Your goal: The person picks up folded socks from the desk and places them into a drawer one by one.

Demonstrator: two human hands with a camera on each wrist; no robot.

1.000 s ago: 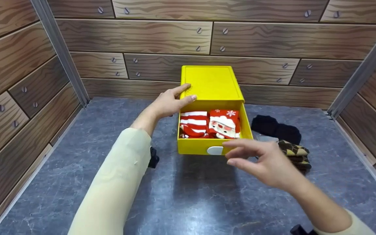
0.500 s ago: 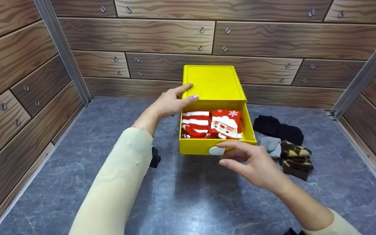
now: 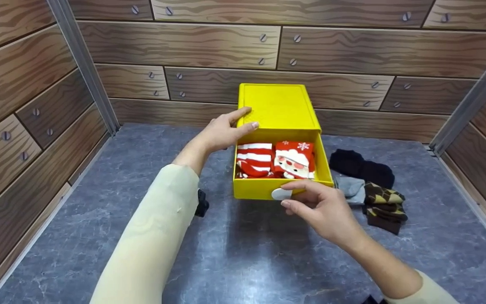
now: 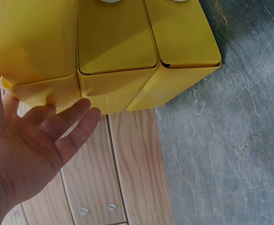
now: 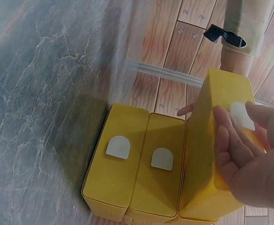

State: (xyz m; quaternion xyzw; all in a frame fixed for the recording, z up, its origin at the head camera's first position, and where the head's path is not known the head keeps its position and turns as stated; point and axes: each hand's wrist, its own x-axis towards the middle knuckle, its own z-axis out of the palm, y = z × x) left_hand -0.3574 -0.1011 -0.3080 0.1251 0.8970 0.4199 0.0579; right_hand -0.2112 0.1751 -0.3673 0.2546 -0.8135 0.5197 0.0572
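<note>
Yellow cabinet (image 3: 276, 105) on a grey table (image 3: 268, 253), its top drawer (image 3: 247, 190) drawn out. The left hand (image 3: 222, 133), fingers extended, rests on the cabinet's upper left edge, grasping nothing. The right hand (image 3: 327, 211) pinches the drawer's white tab (image 3: 281, 194) between thumb and fingers. Striped socks (image 3: 255, 157) and Santa socks (image 3: 293, 158) lie side by side in the drawer; black socks (image 3: 361, 168), grey socks (image 3: 350, 189) and patterned socks (image 3: 384, 198) lie to the right.

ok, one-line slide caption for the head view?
Left hand on the yellow drawer unit, right hand at the white tab of its open drawer, red-and-white socks inside.
</note>
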